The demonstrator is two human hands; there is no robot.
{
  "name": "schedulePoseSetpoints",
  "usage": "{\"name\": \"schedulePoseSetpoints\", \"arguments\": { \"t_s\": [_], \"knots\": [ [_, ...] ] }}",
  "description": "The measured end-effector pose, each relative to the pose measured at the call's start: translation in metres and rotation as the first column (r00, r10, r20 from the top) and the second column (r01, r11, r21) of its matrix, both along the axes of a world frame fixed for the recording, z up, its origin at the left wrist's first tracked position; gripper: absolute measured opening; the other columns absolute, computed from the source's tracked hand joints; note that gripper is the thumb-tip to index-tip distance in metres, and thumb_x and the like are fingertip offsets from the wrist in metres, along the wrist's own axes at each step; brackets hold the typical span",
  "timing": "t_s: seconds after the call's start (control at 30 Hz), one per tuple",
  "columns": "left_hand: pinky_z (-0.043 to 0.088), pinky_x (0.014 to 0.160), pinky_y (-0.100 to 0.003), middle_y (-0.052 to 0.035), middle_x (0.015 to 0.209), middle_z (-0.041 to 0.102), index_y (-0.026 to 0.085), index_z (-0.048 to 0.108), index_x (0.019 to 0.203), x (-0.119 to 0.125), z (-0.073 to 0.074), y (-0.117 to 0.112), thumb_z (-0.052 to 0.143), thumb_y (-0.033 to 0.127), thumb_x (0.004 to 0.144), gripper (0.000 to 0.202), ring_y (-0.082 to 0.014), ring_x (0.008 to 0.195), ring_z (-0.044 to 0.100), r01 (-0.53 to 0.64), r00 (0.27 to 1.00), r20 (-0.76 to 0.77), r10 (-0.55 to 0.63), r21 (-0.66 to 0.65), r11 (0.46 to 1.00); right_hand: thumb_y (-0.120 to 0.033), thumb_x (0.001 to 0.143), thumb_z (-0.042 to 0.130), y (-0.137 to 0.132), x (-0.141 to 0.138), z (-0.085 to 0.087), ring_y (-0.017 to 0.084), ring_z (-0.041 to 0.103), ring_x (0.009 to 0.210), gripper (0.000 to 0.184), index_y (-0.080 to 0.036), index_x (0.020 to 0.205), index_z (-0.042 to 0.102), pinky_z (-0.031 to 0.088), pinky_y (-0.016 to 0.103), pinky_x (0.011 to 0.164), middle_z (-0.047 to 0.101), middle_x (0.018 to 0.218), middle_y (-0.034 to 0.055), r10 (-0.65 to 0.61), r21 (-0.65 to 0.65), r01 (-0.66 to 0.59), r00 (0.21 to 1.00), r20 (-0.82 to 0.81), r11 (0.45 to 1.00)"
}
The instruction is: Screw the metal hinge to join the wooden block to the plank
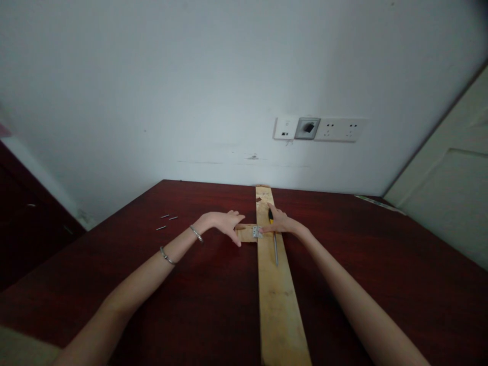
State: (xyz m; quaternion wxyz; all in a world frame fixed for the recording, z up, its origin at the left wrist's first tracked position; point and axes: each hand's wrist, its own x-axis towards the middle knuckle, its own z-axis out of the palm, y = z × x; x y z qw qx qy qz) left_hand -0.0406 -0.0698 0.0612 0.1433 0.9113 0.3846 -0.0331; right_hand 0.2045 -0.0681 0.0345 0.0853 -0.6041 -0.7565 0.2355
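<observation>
My left hand (227,225) is at the left end of a short wooden block (247,234), thumb and fingers spread around that end; I cannot tell how firmly it touches. A small metal hinge (255,232) lies where the block meets a long wooden plank (280,300). My right hand (284,222) rests over the plank with its thumb stretched out onto the hinge and its fingers extended. Between that thumb and the fingers lies a screwdriver (276,249) with a yellow and black handle, its shaft pointing towards me along the plank. The palm hides part of it.
Several screws or nails (168,221) lie on the dark red table (198,305), left of my left hand. The plank runs back to the white wall (213,101), which carries sockets (337,130). A pale strip (379,204) lies at the table's back right edge.
</observation>
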Motion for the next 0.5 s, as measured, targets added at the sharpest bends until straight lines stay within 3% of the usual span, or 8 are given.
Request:
{"name": "schedulePoseSetpoints", "arguments": {
  "t_s": [0.07,0.13,0.4,0.5],
  "knots": [
    [0.032,0.099,-0.039,-0.0211,0.14,0.038,0.008,0.037,0.137,0.02,-0.005,-0.007,0.07,0.066,0.049,0.11,-0.0374,0.129,0.03,0.025,0.994,-0.109,-0.03,-0.042,0.999,-0.058,0.051,0.075,-0.001,-0.001,0.001,0.04,0.022,0.135,0.129,-0.009,0.147,0.004,0.022,0.046,0.106,0.022,0.147,0.0271,-0.015,-0.002,0.015,1.0,0.001,1.0],
    [0.028,0.102,-0.04,-0.0224,0.141,0.033,0.006,0.033,0.138,0.03,-0.007,-0.01,0.067,0.069,0.052,0.112,-0.0384,0.13,0.026,0.037,0.985,-0.166,-0.047,-0.065,0.997,-0.058,0.05,0.075,-0.002,-0.001,0.003,0.041,0.022,0.135,0.13,-0.009,0.147,0.004,0.024,0.047,0.105,0.02,0.147,0.0281,-0.027,-0.018,0.027,1.0,-0.004,0.999],
    [0.032,0.097,-0.037,-0.0161,0.125,0.043,0.01,0.045,0.126,0.025,-0.005,-0.001,0.061,0.065,0.062,0.085,-0.0312,0.114,0.037,0.106,0.989,-0.099,-0.111,-0.055,0.993,-0.06,0.05,0.075,-0.004,-0.001,0.004,0.041,0.022,0.135,0.13,-0.012,0.147,0.004,0.026,0.048,0.103,0.022,0.147,0.0261,-0.02,-0.008,0.02,1.0,-0.022,1.0],
    [0.033,0.095,-0.035,-0.0139,0.119,0.045,0.011,0.048,0.122,0.023,-0.004,0.0,0.062,0.063,0.062,0.081,-0.0293,0.11,0.039,0.118,0.989,-0.077,-0.122,-0.054,0.992,-0.065,0.058,0.068,-0.004,0.002,0.003,0.039,0.028,0.133,0.121,-0.011,0.147,0.007,0.028,0.046,0.103,0.027,0.146,0.026,-0.032,0.019,0.034,0.998,-0.055,0.999]
  ]
}}
